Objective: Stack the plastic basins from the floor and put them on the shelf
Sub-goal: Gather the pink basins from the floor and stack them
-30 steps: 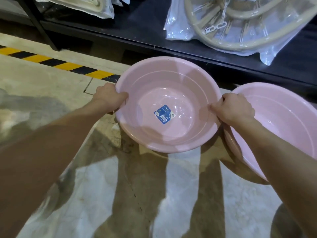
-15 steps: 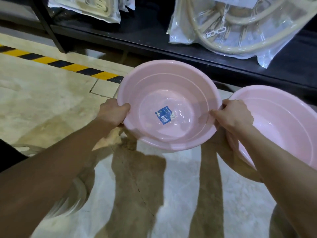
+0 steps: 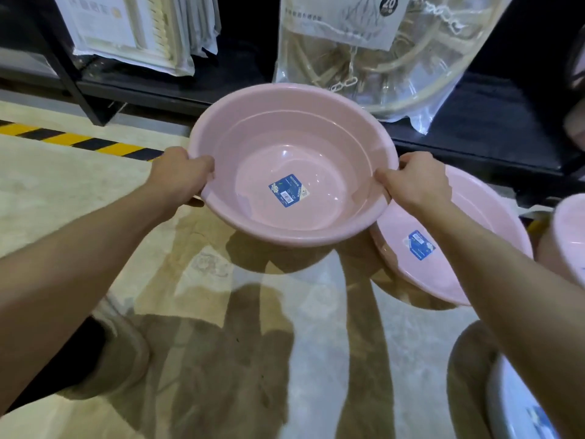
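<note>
Above the pale, glossy floor point(image 3: 316, 327), a round pink plastic basin point(image 3: 292, 163) with a blue label point(image 3: 288, 192) stuck to its bottom is held level in front of the black shelf point(image 3: 474, 122) — the left hand point(image 3: 179, 175) is clamped on its left rim and the right hand point(image 3: 418, 182) on its right rim, fingers curled over the edge on both sides. A second pink plastic basin point(image 3: 474, 217), also bearing a blue label, is seen resting on the floor just beside and partly under the right forearm, and the edge of a third pink basin point(image 3: 569, 236) is cut off at the right border. On the shelf behind, a clear plastic bag of beige hanger rings point(image 3: 380, 58) and a stack of flat white packages point(image 3: 136, 30) are stored — their contents cannot be told more closely.
</note>
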The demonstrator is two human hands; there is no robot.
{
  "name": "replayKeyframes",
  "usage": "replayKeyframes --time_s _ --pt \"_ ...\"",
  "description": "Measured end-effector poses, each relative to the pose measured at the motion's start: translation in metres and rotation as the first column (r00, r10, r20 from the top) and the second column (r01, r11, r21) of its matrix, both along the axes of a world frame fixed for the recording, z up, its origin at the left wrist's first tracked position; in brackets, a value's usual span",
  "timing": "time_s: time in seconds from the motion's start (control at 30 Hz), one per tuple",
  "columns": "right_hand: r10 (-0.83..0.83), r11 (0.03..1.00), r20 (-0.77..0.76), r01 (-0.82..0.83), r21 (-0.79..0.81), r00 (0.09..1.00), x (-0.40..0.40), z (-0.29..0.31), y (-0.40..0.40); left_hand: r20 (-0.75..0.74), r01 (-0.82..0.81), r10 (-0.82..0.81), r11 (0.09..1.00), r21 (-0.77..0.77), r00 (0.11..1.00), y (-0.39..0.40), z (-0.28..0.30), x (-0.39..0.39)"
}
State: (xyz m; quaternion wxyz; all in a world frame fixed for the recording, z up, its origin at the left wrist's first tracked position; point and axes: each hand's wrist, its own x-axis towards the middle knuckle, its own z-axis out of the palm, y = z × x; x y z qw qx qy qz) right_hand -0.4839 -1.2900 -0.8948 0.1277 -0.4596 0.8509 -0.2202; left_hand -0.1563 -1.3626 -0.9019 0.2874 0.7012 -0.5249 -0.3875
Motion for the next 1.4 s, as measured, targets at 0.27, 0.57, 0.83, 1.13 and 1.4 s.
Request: replayKeyframes --time_s 0.27,0.57,0.83,1.13,1.4 --pt "-0.19 0.976 0.018 0.191 -0.103 0.982 -0.082 0.068 0.058 -0.127 0.076 -0.077 0.997 -0.012 0.989 0.018 0.069 -0.093" --pt "-0.228 0.969 -0.002 0.226 -0.101 0.974 -0.206 0.048 0.122 0.044 0.237 -0.236 0.971 -0.015 0.971 0.069 0.057 -0.218" --pt "-0.222 0.974 0.01 0.221 0.054 0.975 -0.238 -0.015 0.153 0.191 0.271 -0.287 0.957 0.108 0.939 0.095 -0.014 -0.257" --pt "-0.257 0.96 0.009 0.254 0.114 0.966 -0.245 -0.058 0.149 0.224 0.322 -0.353 0.932 0.164 0.908 0.083 -0.058 -0.269" --pt "-0.231 0.955 0.05 0.217 0.204 0.972 -0.251 -0.082 0.146 0.246 0.35 -0.397 0.912 0.214 0.884 0.078 -0.08 -0.27"
